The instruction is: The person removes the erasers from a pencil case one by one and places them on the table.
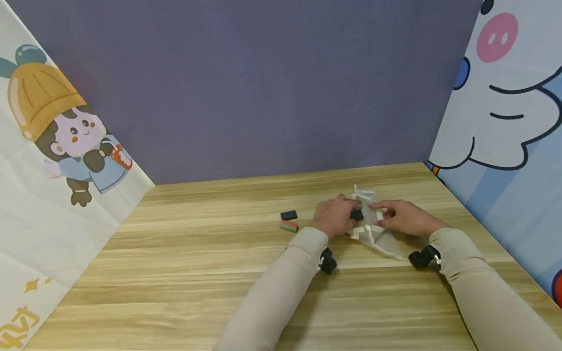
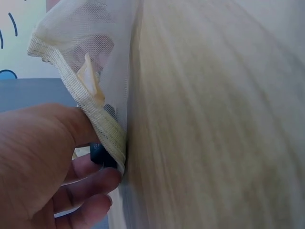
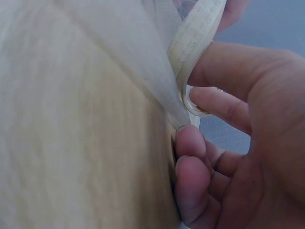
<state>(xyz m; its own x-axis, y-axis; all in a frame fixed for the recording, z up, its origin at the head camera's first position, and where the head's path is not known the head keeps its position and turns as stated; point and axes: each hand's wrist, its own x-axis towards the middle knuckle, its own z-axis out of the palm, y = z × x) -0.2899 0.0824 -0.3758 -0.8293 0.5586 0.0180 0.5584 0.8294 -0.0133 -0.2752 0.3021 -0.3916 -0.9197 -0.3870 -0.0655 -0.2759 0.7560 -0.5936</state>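
Observation:
A white mesh bag [image 1: 384,241] with a cream woven band lies on the table between the hands. My left hand [image 1: 334,217] holds a small black rectangular block [image 1: 356,215] at the bag's opening; in the left wrist view the block [image 2: 101,155] shows between the fingers, partly behind the band [image 2: 107,126]. From the other side my right hand [image 1: 408,218] pinches the bag's edge, the band [image 3: 193,45] running over its index finger in the right wrist view. Through the mesh a pale piece [image 2: 90,81] shows near the band.
Left of the left hand, a second black block [image 1: 289,215] lies just behind a red-and-green block [image 1: 289,225] on the wooden table [image 1: 175,273]. A grey-purple panel [image 1: 281,97] stands at the back, with printed cartoon panels on both sides.

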